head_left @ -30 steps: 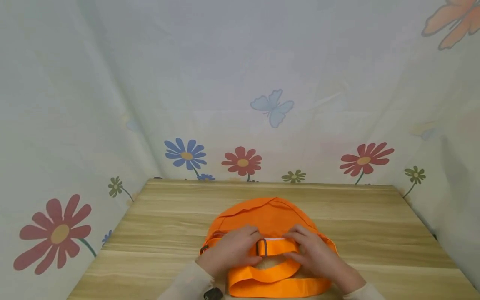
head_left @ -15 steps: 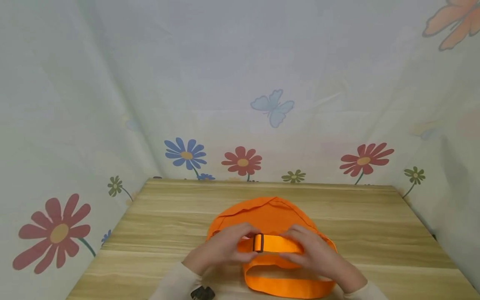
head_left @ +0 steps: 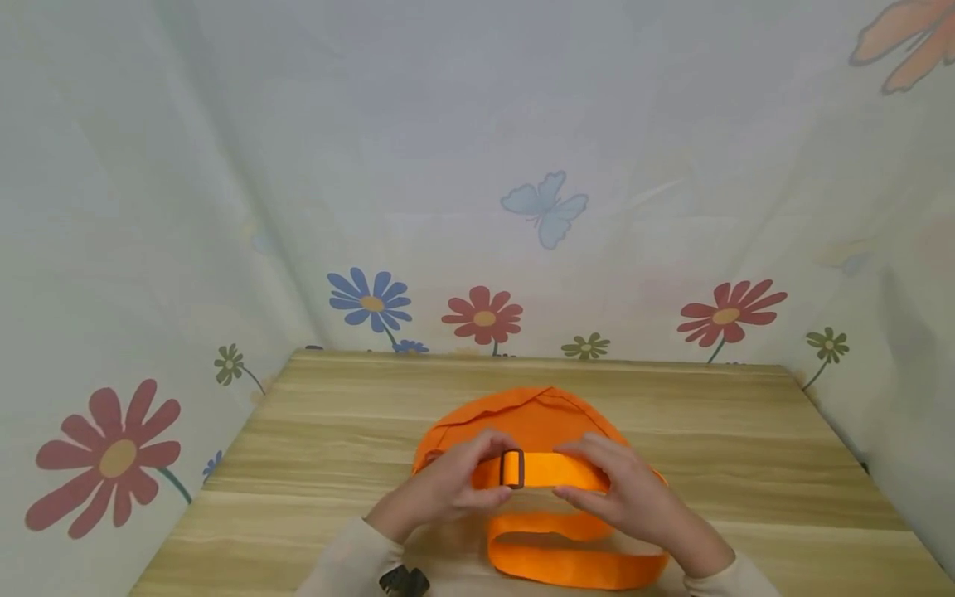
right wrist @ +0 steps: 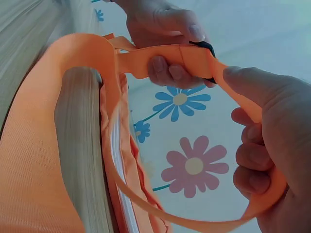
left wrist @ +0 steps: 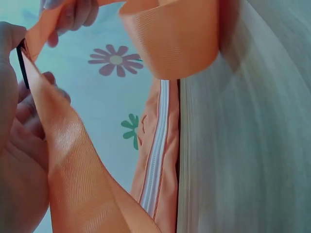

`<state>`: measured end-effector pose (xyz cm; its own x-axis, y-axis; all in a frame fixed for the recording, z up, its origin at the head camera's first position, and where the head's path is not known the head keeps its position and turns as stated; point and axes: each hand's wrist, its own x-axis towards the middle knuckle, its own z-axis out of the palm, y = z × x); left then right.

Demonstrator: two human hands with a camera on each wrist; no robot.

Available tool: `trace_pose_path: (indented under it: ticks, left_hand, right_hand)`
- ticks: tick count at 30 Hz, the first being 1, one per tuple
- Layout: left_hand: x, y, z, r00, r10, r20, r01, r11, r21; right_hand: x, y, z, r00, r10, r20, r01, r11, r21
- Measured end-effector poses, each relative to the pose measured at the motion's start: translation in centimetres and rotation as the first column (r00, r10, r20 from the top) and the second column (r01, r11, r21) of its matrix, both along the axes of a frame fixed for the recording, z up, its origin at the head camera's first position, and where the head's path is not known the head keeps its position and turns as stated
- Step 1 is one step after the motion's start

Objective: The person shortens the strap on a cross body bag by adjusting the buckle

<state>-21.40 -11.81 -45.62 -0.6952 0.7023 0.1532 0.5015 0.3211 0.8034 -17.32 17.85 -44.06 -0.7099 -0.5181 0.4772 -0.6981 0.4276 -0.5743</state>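
An orange backpack [head_left: 515, 423] lies on the wooden table, its rounded end away from me. My left hand [head_left: 440, 493] grips the orange strap at a dark slide buckle [head_left: 521, 469], thumb below and fingers above. To the right of the buckle, my right hand [head_left: 637, 502] holds the flat strap [head_left: 548, 470] between thumb and fingers. In the right wrist view the strap [right wrist: 194, 60] passes through the buckle, and the right fingers [right wrist: 252, 155] curl round it. A slack strap loop [head_left: 574, 570] hangs nearer to me, below both hands.
The backpack's white zipper [left wrist: 158, 150] shows along its side in the left wrist view. A small black object [head_left: 404, 582] sits by my left sleeve. Behind the wooden table [head_left: 343, 414] rises a pale curtain [head_left: 418, 166] printed with flowers and butterflies.
Both hands have lifted the buckle and strap slightly upward in the head view. The left hand has shifted left and the buckle has tilted. The slack loop has become shorter on its left side.
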Motion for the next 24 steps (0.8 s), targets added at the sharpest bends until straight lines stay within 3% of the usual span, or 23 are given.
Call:
trace_pose_path:
  ticks: [3, 7, 11, 20, 24]
  left_hand:
    - [0.01, 0.11, 0.07, 0.999, 0.017, -0.044, -0.019, 0.999, -0.035]
    - [0.19, 0.21, 0.19, 0.987, 0.043, -0.155, -0.057, 0.995, -0.085]
    - [0.52, 0.3, 0.27, 0.974, 0.048, -0.223, -0.064, 0.996, -0.067]
    - [0.65, 0.54, 0.33, 0.994, 0.047, -0.102, -0.043, 0.998, 0.045]
    - [0.69, 0.64, 0.33, 0.996, 0.028, -0.084, -0.02, 0.995, 0.101]
  right_hand:
    - [0.03, -0.08, -0.01, 1.0, -0.006, -0.003, 0.006, 1.0, -0.003]
    - [0.09, -0.22, 0.01, 1.0, -0.008, -0.018, 0.007, 1.0, -0.012]
    - [0.18, -0.38, 0.01, 0.999, -0.023, -0.022, 0.022, 1.0, -0.019]
    - [0.21, -0.55, -0.18, 0.999, -0.052, -0.011, 0.051, 0.997, -0.06]
    - [0.17, -0.71, -0.46, 0.999, -0.031, -0.04, 0.028, 0.997, -0.072]
